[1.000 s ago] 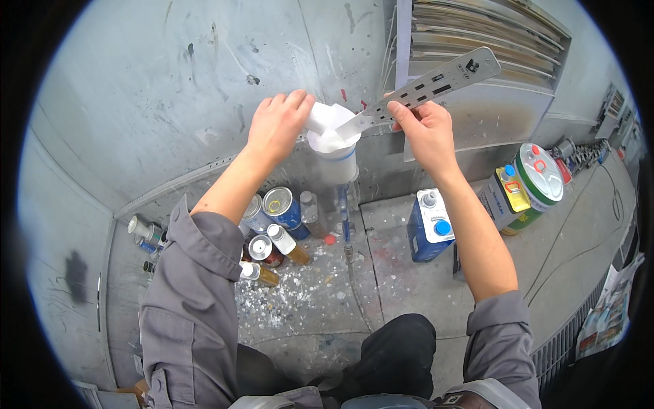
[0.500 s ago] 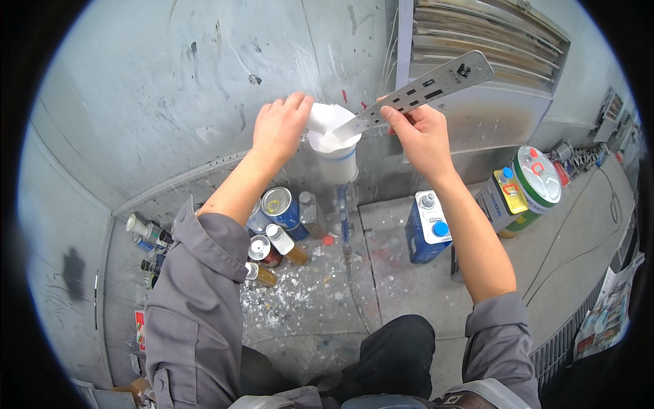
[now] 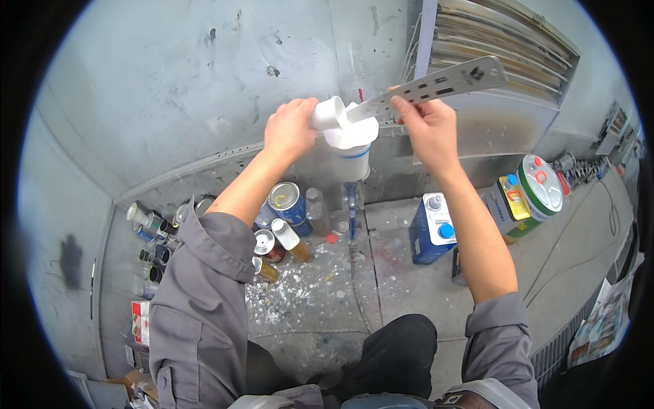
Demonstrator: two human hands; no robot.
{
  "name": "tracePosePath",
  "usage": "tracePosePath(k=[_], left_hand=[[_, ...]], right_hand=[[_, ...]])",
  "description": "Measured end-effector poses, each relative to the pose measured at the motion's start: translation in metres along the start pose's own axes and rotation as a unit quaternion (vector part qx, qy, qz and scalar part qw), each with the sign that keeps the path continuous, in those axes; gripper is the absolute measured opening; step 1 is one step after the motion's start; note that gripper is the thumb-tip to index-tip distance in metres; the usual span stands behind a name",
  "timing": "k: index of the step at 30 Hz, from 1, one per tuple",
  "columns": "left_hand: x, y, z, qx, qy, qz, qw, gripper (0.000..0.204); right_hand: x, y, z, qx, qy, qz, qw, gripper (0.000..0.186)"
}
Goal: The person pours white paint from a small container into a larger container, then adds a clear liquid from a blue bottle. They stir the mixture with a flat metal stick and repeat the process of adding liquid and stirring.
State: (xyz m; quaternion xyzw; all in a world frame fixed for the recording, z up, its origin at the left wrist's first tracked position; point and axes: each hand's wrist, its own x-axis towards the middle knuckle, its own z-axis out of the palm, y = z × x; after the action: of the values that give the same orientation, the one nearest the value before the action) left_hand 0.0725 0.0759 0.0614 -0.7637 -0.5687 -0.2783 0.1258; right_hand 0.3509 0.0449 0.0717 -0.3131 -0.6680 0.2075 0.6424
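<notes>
A white cup (image 3: 330, 114) lies tipped sideways in my left hand (image 3: 292, 129), its mouth facing right. My right hand (image 3: 430, 133) pinches a flat metal mixing ruler (image 3: 446, 83) with slots cut through it. The ruler slants down to the left, and its low end is at the cup's mouth. Directly beneath is a white paper strainer (image 3: 355, 136), set in the top of a translucent pot (image 3: 351, 163) with a blue band. What is inside the strainer cannot be made out. Below the pot a blue hose fitting (image 3: 351, 204) hangs down.
On the floor left of centre stand a blue paint can (image 3: 288, 203) and several bottles (image 3: 291, 238). To the right are a blue rectangular can (image 3: 430, 232), a yellow-topped can (image 3: 509, 204) and a white-lidded drum (image 3: 540, 184). A grey wall (image 3: 177, 88) rises behind the pot.
The cup has turned so its open mouth now shows. My right hand has tilted the ruler flatter, with its tip raised from the strainer to the cup's mouth. The view has shifted slightly.
</notes>
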Motion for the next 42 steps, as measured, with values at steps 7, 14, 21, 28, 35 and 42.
tracePosePath(k=[7, 14, 21, 28, 35, 42], left_hand=[[-0.01, -0.02, -0.001, -0.19, -0.011, -0.111, 0.975, 0.048], [-0.142, -0.075, -0.037, -0.287, -0.048, -0.054, 0.955, 0.056], [-0.477, -0.169, 0.023, -0.444, -0.217, -0.303, 0.815, 0.071], [-0.677, -0.218, 0.117, -0.384, -0.063, -0.431, 0.814, 0.068], [-0.714, -0.278, 0.138, -0.447, -0.023, -0.456, 0.769, 0.065], [-0.72, -0.412, 0.127, -0.375, 0.142, -0.561, 0.724, 0.076]], right_hand=[[0.03, -0.054, 0.006, -0.045, -0.009, -0.038, 0.998, 0.025], [-0.033, -0.11, 0.121, 0.009, -0.194, -0.008, 0.981, 0.015], [-0.238, -0.042, 0.285, -0.059, -0.481, 0.125, 0.866, 0.025], [-0.441, 0.022, 0.405, -0.117, -0.472, 0.153, 0.86, 0.021], [-0.477, 0.008, 0.472, -0.097, -0.426, 0.171, 0.883, 0.018], [-0.474, -0.011, 0.479, -0.14, -0.45, 0.194, 0.86, 0.016]])
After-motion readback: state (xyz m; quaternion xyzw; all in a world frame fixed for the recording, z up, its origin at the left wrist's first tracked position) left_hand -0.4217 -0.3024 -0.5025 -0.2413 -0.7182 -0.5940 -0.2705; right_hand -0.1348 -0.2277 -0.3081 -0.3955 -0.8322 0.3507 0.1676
